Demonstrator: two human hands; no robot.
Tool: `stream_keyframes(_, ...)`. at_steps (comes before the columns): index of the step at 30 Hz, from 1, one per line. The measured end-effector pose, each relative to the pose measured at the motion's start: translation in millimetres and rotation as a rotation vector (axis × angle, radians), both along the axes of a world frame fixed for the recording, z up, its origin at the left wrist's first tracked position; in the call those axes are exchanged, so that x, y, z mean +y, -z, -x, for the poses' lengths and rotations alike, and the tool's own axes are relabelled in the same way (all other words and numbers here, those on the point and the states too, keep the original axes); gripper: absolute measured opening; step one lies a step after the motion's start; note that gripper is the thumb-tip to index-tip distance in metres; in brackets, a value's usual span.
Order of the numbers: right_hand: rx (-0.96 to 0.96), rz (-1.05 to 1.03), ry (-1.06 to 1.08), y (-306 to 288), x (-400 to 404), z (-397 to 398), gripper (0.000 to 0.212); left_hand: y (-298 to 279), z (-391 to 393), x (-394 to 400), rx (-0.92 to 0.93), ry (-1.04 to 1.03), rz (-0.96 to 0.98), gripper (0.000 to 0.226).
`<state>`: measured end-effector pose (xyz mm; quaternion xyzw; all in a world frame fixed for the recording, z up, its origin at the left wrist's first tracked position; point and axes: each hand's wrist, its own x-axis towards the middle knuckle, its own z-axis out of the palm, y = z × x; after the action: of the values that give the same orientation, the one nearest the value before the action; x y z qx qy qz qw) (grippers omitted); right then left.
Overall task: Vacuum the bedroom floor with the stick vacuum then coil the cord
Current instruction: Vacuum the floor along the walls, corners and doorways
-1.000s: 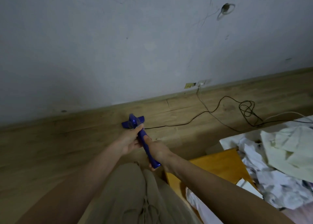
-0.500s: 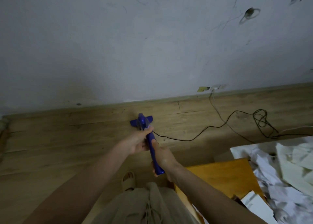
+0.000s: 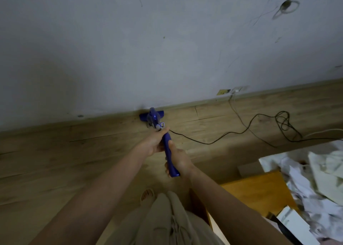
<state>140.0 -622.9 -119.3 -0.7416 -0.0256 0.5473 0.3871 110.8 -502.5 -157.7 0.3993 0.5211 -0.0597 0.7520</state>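
Both hands, left (image 3: 155, 142) and right (image 3: 179, 159), still grip vacuum (image 3: 168, 152); head (image 3: 151, 116) now pushed against wall (image 3: 130, 50), earlier short of it.

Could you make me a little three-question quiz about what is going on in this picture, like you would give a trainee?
1. True or false: only one hand holds the blue stick vacuum.
2. Where is the vacuum head? A) against the base of the wall B) beside the wooden board C) lifted in the air
3. Fill in: the black cord lies loose on the ____, with a tangle near the right.

Key
1. False: the left hand and the right hand both grip the handle.
2. A.
3. floor.
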Motion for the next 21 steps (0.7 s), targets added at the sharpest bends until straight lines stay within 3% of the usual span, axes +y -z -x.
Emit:
stream_keyframes(4,-0.046,0.011,0.028,1,33,18,0.054,1,10,34,-0.004,0.076,-0.023,0.032)
stream_keyframes(11,-0.053,-0.018,0.049,-10,79,21,0.045,-6,9,72,-0.017,0.023,-0.062,0.044)
stream_keyframes(21,-0.04,0.007,-0.078,-15,21,2,0.053,-11,6,22,-0.037,0.026,0.05,0.038)
